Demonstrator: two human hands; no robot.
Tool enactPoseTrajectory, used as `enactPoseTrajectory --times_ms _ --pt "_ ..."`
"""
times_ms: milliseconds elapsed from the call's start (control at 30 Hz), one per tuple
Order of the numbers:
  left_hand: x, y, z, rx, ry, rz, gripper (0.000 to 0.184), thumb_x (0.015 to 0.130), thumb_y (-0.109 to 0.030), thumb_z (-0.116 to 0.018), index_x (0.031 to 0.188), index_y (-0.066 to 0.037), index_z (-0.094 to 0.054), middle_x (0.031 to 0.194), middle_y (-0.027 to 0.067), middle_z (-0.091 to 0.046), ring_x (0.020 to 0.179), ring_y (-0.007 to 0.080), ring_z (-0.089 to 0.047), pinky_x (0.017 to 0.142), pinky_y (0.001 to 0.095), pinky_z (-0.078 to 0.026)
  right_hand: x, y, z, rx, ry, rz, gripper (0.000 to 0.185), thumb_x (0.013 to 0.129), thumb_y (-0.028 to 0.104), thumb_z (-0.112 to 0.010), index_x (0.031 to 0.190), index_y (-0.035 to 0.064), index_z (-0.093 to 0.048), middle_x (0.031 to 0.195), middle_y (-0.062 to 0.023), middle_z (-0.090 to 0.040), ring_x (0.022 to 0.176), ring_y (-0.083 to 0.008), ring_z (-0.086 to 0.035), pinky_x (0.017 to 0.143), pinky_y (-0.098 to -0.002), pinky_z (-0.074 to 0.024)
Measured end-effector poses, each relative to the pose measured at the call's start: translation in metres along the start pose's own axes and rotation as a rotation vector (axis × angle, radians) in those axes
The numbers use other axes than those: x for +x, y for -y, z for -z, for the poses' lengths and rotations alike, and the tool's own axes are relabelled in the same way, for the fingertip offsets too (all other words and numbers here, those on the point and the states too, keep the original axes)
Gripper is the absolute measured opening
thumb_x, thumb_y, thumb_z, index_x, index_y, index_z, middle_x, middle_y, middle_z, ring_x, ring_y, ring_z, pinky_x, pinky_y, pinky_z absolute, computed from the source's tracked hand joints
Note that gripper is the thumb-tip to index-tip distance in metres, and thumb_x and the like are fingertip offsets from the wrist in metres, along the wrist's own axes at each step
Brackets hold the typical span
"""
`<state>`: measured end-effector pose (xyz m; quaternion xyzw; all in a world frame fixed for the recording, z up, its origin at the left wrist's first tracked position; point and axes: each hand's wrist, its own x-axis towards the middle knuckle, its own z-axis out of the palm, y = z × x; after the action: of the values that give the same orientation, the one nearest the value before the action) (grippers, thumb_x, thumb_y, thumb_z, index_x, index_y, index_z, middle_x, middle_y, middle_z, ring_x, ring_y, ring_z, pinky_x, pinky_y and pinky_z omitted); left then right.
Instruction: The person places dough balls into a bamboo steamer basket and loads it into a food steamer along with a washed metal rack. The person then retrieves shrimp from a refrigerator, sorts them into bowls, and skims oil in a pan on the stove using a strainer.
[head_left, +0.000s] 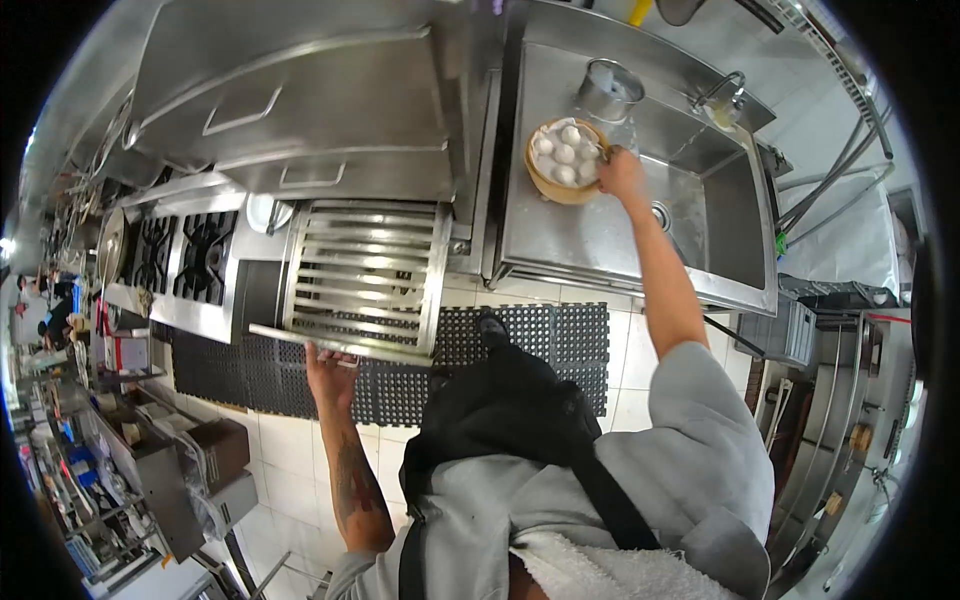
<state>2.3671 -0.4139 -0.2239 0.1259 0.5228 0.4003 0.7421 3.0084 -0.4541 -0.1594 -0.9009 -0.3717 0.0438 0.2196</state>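
My right hand (624, 178) grips the right rim of a round bamboo steamer basket (545, 186). Several round white buns (564, 154) sit in it on pale lining. The basket is over the steel drainboard (540, 232) left of the sink basin; whether it rests on the steel I cannot tell. Low at the left, my left hand (331, 376) is closed on the front edge of a slatted steel rack (365, 262), its fingers partly hidden by that edge. The rack extends out below a steel cabinet with handles (285, 100).
A metal pot (610, 90) stands on the drainboard behind the basket. The sink basin (725, 205) has a faucet (722, 92) at its back. Gas burners (205, 257) and a white bowl (268, 213) are left of the rack. A black rubber mat (550, 345) covers the floor by my feet.
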Motion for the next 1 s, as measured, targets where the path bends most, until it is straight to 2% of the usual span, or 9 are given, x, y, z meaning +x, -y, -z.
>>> enactPoseTrajectory --times_ms 67,267,333,367,400,500,733,833,1000 --pt "-0.004 -0.003 -0.002 0.050 0.008 0.017 0.053 0.090 -0.067 -0.054 0.077 -0.016 -0.051 0.079 0.0047 -0.059 0.079 0.0247 -0.059 0.075 0.0418 -0.044 -0.053 0.033 0.038 0.076 0.185 0.025 0.034 0.080 0.024 -0.062 0.099 -0.0030 -0.066 0.071 -0.0182 -0.069 0.064 -0.0303 -0.070 0.065 -0.0401 -0.0572" --pt "-0.014 -0.005 0.010 0.145 0.075 0.042 0.054 0.097 -0.058 -0.048 0.102 -0.004 -0.052 0.102 0.0160 -0.063 0.098 0.0299 -0.061 0.087 0.0468 -0.050 -0.177 0.136 0.052 0.396 0.608 0.024 0.045 0.081 0.016 -0.062 0.120 -0.0055 -0.061 0.075 -0.0146 -0.069 0.057 -0.0185 -0.069 0.051 -0.0291 -0.0549" --pt "-0.018 -0.001 0.013 0.102 0.141 0.056 0.047 0.100 -0.045 -0.045 0.107 0.001 -0.052 0.106 0.0202 -0.062 0.099 0.0323 -0.063 0.088 0.0462 -0.053 -0.205 0.179 0.021 0.371 0.587 0.234 0.047 0.081 0.016 -0.061 0.123 -0.0056 -0.059 0.079 -0.0173 -0.070 0.056 -0.0192 -0.069 0.055 -0.0309 -0.0564" --pt "-0.014 0.005 0.019 0.087 0.181 0.036 0.037 0.101 -0.030 -0.042 0.111 0.005 -0.052 0.106 0.0211 -0.062 0.096 0.0320 -0.065 0.086 0.0435 -0.055 -0.212 0.197 0.000 0.410 0.641 0.195 0.047 0.081 0.016 -0.061 0.123 -0.0052 -0.058 0.081 -0.0173 -0.070 0.057 -0.0195 -0.069 0.057 -0.0316 -0.0570" --pt "-0.011 0.010 0.024 0.083 0.177 0.041 0.037 0.101 -0.030 -0.042 0.111 0.005 -0.052 0.106 0.0211 -0.062 0.096 0.0320 -0.065 0.086 0.0435 -0.055 -0.216 0.215 -0.023 0.451 0.689 0.159 0.047 0.081 0.016 -0.062 0.123 -0.0049 -0.058 0.082 -0.0174 -0.071 0.058 -0.0199 -0.070 0.058 -0.0323 -0.0575" --pt "-0.010 0.012 0.025 0.188 0.262 -0.037 0.027 0.102 -0.016 -0.039 0.115 0.006 -0.050 0.099 0.0197 -0.064 0.095 0.0316 -0.066 0.088 0.0417 -0.056 -0.227 0.272 -0.075 0.441 0.600 0.124 0.052 0.082 0.018 -0.063 0.128 -0.0048 -0.053 0.095 -0.0186 -0.071 0.061 -0.0207 -0.071 0.063 -0.0318 -0.0586" --pt "-0.004 0.007 0.017 0.254 0.298 -0.091 0.030 0.106 -0.019 -0.035 0.106 0.007 -0.050 0.097 0.0219 -0.064 0.091 0.0330 -0.068 0.082 0.0416 -0.059 -0.224 0.301 -0.146 0.389 0.430 0.060 0.060 0.088 0.025 -0.067 0.137 -0.0039 -0.048 0.103 -0.0206 -0.070 0.064 -0.0210 -0.072 0.061 -0.0313 -0.0578" --pt "0.015 0.000 -0.009 0.211 0.330 -0.060 0.031 0.107 -0.020 -0.035 0.105 0.007 -0.049 0.099 0.0234 -0.064 0.092 0.0347 -0.069 0.082 0.0425 -0.059 -0.234 0.289 -0.106 0.701 0.373 -0.062 0.061 0.088 0.029 -0.068 0.136 -0.0027 -0.049 0.093 -0.0179 -0.072 0.068 -0.0224 -0.072 0.069 -0.0328 -0.0567" --pt "0.079 -0.007 -0.080 0.174 0.420 -0.071 0.028 0.106 -0.017 -0.034 0.105 0.007 -0.049 0.101 0.0248 -0.064 0.092 0.0349 -0.069 0.082 0.0423 -0.060 -0.236 0.212 -0.040 0.528 0.103 0.053 0.045 0.088 0.035 -0.069 0.117 0.0006 -0.064 0.099 -0.0183 -0.072 0.090 -0.0286 -0.070 0.079 -0.0357 -0.0532"
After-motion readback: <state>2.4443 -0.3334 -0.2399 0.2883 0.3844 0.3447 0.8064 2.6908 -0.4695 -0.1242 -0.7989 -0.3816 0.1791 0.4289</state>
